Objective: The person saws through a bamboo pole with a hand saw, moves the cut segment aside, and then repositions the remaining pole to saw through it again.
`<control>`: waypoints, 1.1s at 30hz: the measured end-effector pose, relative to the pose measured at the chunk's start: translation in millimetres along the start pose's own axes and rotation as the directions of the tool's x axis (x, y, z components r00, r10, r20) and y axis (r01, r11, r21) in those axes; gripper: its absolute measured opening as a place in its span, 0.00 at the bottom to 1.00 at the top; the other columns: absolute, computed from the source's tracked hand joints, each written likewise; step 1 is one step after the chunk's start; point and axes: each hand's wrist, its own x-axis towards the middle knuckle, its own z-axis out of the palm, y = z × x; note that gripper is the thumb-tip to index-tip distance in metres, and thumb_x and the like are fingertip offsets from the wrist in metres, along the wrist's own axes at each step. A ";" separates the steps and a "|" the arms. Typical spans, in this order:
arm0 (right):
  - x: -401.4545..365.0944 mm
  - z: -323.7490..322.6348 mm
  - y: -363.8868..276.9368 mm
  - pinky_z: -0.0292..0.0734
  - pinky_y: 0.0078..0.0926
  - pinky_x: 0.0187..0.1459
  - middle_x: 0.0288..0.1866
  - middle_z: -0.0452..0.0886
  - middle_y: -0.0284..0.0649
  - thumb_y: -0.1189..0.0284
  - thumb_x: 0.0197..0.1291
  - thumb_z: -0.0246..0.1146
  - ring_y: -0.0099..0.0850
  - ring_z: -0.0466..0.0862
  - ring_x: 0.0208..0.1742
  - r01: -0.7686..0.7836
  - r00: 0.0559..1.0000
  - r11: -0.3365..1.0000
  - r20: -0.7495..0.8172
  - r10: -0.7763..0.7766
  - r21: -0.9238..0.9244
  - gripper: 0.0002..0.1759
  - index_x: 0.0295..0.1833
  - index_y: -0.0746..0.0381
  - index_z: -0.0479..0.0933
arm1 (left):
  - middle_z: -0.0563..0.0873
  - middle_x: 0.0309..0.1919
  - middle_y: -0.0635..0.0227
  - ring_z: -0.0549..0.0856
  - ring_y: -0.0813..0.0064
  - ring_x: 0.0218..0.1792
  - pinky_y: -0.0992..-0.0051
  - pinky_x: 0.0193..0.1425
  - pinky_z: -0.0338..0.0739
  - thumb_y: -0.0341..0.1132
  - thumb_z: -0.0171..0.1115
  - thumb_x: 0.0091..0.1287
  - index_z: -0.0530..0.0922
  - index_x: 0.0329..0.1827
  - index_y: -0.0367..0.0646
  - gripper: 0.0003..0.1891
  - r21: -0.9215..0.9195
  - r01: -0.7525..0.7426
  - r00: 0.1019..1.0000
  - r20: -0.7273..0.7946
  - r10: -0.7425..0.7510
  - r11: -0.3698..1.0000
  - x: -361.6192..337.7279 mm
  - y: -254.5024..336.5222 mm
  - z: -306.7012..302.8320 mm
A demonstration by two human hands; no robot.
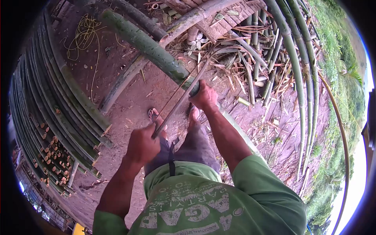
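Note:
My left hand point(143, 145) is closed in a fist round the near end of a bow saw point(178, 105), whose long dark frame runs up and to the right. The saw's thin blade lies across a thick green bamboo pole point(150, 47), close to its near end. My right hand point(205, 95) is wrapped over that cut end, just beyond the saw frame. Slanting down from the upper left, the pole passes over a log support point(123, 84). Below the saw, my feet in sandals point(157, 116) stand on the dirt.
Long bamboo poles point(58, 78) are stacked at the left, with cut ends point(51, 152) showing. Split bamboo and offcuts point(250, 58) pile up at the upper right, beside upright-looking long poles point(301, 58). A yellow rope point(84, 35) lies tangled at the upper left.

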 end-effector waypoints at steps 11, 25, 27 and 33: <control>2.6 -22.2 -9.1 0.79 0.39 0.53 0.46 0.85 0.47 0.60 0.36 0.72 0.47 0.85 0.50 0.008 0.992 0.999 0.125 -0.003 -0.043 0.38 0.59 0.52 0.74 | 0.80 0.21 0.48 0.83 0.46 0.29 0.54 0.29 0.75 0.29 0.65 0.51 0.72 0.27 0.38 0.08 -0.149 -0.302 0.943 -0.195 0.271 0.942 84.0 -117.1 83.0; -9.5 -17.2 -18.3 0.79 0.41 0.53 0.47 0.85 0.48 0.61 0.38 0.71 0.47 0.84 0.51 -0.054 0.994 0.995 0.090 0.061 -0.081 0.36 0.59 0.54 0.72 | 0.82 0.24 0.47 0.84 0.44 0.30 0.52 0.34 0.78 0.29 0.61 0.56 0.76 0.32 0.38 0.05 0.124 -0.037 0.999 0.024 0.034 0.992 -63.1 -15.9 -29.3; -1.4 -19.6 -14.1 0.79 0.41 0.53 0.46 0.85 0.48 0.61 0.38 0.71 0.48 0.85 0.50 -0.037 0.996 0.999 0.078 0.040 -0.039 0.36 0.58 0.54 0.72 | 0.83 0.27 0.44 0.84 0.43 0.33 0.51 0.36 0.78 0.29 0.59 0.56 0.78 0.34 0.36 0.06 0.076 0.003 0.999 0.046 -0.007 0.997 -17.1 -3.7 -20.1; -2.9 -16.7 -10.0 0.79 0.40 0.53 0.45 0.85 0.47 0.60 0.37 0.71 0.47 0.85 0.50 -0.024 0.996 0.998 0.079 0.028 -0.053 0.35 0.56 0.55 0.72 | 0.83 0.29 0.41 0.84 0.42 0.37 0.51 0.43 0.78 0.28 0.60 0.54 0.79 0.33 0.34 0.06 0.031 -0.100 0.992 -0.070 0.102 0.995 117.8 -19.3 61.4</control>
